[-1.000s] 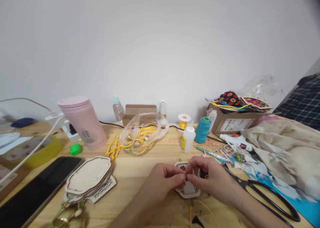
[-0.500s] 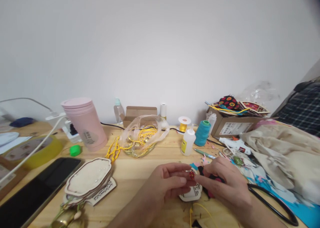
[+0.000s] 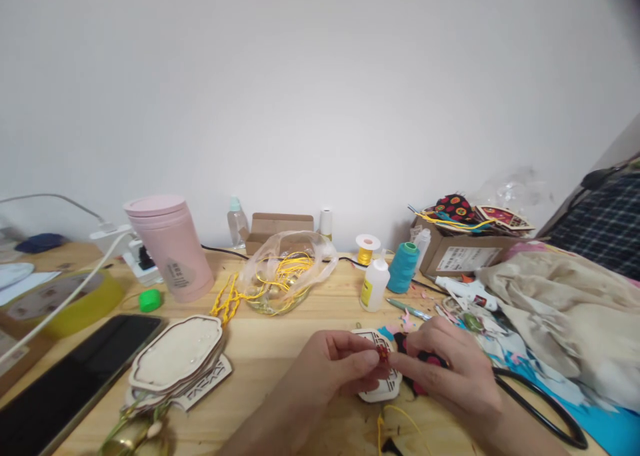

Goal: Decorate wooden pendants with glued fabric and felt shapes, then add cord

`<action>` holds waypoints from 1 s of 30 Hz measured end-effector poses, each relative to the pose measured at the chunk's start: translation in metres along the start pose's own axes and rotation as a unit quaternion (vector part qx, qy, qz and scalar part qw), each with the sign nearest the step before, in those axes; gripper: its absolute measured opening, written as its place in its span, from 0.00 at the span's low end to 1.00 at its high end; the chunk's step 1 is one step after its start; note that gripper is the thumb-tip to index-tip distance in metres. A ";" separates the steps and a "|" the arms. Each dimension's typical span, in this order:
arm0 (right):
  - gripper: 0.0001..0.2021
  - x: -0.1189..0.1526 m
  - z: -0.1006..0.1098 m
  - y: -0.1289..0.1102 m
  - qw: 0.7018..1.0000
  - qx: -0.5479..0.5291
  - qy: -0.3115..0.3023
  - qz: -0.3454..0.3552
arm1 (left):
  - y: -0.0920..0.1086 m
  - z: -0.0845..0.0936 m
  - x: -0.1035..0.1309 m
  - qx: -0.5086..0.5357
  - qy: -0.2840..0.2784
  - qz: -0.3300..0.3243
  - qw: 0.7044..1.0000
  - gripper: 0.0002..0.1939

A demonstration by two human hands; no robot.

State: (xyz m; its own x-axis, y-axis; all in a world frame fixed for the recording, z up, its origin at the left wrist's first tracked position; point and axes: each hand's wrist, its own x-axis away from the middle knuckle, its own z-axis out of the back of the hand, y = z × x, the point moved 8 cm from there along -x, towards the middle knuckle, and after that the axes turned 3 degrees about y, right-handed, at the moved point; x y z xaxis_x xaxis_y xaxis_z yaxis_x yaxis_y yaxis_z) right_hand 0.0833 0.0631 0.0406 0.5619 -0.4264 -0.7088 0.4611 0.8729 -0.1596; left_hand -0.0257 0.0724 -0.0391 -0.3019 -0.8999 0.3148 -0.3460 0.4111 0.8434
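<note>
My left hand [image 3: 345, 363] is closed in a pinch, with a small red piece [image 3: 383, 355] with yellow marks between thumb and fingers. From the other side, my right hand [image 3: 453, 366] reaches in with its index fingertip at the red piece. Its other fingers are curled, and what they hold, if anything, is hidden. Black fabric with a red pattern [image 3: 434, 359] shows around and below the right fingers. Beneath both hands lies a white plaque with cut-out lattice [image 3: 379, 393], partly covered. A yellow cord [image 3: 400, 409] lies just in front of it.
A stack of pale wooden plaques [image 3: 177, 353] and a phone [image 3: 80, 376] lie left. Behind stand a pink tumbler [image 3: 170, 249], a glue bottle [image 3: 375, 286], a teal thread cone [image 3: 403, 268] and a cardboard box [image 3: 460, 256]. A black loop handle [image 3: 543, 403] and fabric scraps lie right.
My left fingers have drawn back and closed into a tighter pinch on the red piece, uncovering more of the plaque. The right hand has barely moved.
</note>
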 end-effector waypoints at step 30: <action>0.11 0.016 -0.049 0.043 0.872 -0.271 -0.140 -0.383 | 0.000 0.003 -0.009 -0.181 -0.008 -0.050 0.982 0.06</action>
State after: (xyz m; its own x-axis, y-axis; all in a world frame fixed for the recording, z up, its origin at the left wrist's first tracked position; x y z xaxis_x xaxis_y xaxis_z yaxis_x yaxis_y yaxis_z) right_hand 0.0787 0.1047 -0.0114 0.4121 -0.9086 -0.0674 0.4259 0.2575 -0.8673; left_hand -0.0253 0.0810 -0.0434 -0.2974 -0.9297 0.2172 -0.0375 0.2387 0.9704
